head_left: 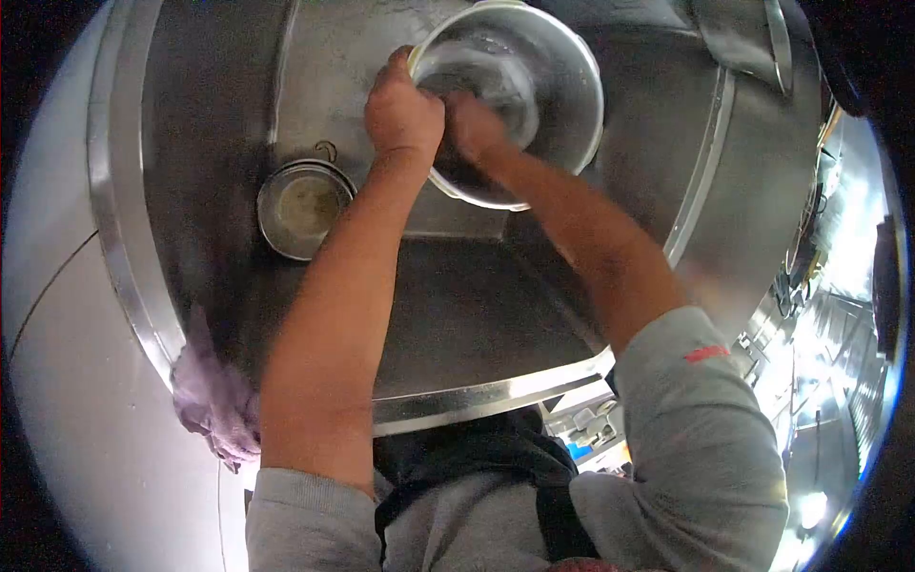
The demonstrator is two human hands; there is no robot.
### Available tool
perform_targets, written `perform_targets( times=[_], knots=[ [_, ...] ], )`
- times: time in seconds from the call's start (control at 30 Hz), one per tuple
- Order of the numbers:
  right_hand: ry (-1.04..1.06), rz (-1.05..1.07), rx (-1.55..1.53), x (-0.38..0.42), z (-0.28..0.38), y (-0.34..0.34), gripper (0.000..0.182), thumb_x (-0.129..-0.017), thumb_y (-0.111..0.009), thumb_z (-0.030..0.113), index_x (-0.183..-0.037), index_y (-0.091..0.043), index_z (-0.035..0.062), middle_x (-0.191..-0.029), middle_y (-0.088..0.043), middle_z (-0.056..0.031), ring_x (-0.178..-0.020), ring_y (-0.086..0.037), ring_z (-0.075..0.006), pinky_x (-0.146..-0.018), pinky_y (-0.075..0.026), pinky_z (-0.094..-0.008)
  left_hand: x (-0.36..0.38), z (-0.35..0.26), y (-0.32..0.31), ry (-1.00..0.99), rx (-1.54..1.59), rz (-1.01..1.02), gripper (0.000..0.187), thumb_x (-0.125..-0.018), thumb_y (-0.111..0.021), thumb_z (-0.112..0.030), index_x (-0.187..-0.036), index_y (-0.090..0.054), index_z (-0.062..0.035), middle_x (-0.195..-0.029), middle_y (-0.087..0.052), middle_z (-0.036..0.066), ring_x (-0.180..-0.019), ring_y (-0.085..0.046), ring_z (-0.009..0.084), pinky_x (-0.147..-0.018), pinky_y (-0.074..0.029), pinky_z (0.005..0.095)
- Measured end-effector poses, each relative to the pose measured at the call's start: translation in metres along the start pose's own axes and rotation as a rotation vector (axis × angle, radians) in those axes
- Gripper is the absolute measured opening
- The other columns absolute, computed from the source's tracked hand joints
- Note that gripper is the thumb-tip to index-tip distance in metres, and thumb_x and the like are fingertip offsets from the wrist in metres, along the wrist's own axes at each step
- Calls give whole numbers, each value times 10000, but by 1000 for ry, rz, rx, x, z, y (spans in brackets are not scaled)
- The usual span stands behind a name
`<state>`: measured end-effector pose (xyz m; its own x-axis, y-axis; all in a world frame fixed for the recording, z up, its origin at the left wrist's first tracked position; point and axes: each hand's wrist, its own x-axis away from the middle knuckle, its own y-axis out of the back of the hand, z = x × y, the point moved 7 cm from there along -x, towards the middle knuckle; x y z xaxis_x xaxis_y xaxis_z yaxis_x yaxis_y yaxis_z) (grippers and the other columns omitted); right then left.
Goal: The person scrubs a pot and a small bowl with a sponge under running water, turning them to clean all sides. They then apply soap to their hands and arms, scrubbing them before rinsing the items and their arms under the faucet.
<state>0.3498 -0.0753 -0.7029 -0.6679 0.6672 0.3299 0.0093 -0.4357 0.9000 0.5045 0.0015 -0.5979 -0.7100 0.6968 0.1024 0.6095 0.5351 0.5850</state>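
A large metal pot (562, 105) lies tilted in the sink, its mouth facing me. My left hand (405, 110) is closed over the pot's left rim. Reaching inside the pot, my right hand (474, 129) is smeared by motion. Its fingers and anything in them cannot be made out. The pot's inner wall looks wet, with pale streaks. To the left of the pot, a small round metal pan (303, 212) with a ring-like loop at its top sits in the sink, partly behind my left forearm.
The steel sink (467, 305) has a raised front edge (496, 393) close to my body. A purple cloth (217, 405) hangs over its left front corner. White tiled wall (86, 381) runs along the left. At the upper right stands a metal sheet or panel (739, 43).
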Motion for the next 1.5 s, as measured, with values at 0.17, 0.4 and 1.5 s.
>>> perform_targets(
  times=[0.17, 0.4, 1.5],
  knots=[
    [-75, 94, 247, -67, -7, 25, 395, -941, -589, 264, -1247, -637, 19, -1137, -687, -256, -1024, -693, -431, -945, -555, -517, 4, 3, -6, 7, -66, 11, 547, -770, -697, -48, -1308, -616, -101, -1125, -710, 216, -1034, -698, 428, -897, -563, 500],
    [410, -98, 437, -62, -8, 65, 337, -933, -579, 197, -1253, -675, 148, -1118, -701, -214, -1051, -694, -392, -944, -571, -515, 7, 3, -10, 42, 68, -62, 527, -780, -644, -24, -1301, -634, -103, -1126, -718, 226, -1039, -695, 435, -891, -564, 511],
    [574, -143, 551, -103, 3, 55, 311, -914, -578, 145, -1185, -705, 60, -1049, -720, -190, -990, -729, -368, -887, -590, -510, -4, -4, -19, 79, 147, -106, 415, -768, -635, -38, -1182, -634, -1, -1077, -691, 265, -1021, -674, 478, -892, -541, 517]
  ],
)
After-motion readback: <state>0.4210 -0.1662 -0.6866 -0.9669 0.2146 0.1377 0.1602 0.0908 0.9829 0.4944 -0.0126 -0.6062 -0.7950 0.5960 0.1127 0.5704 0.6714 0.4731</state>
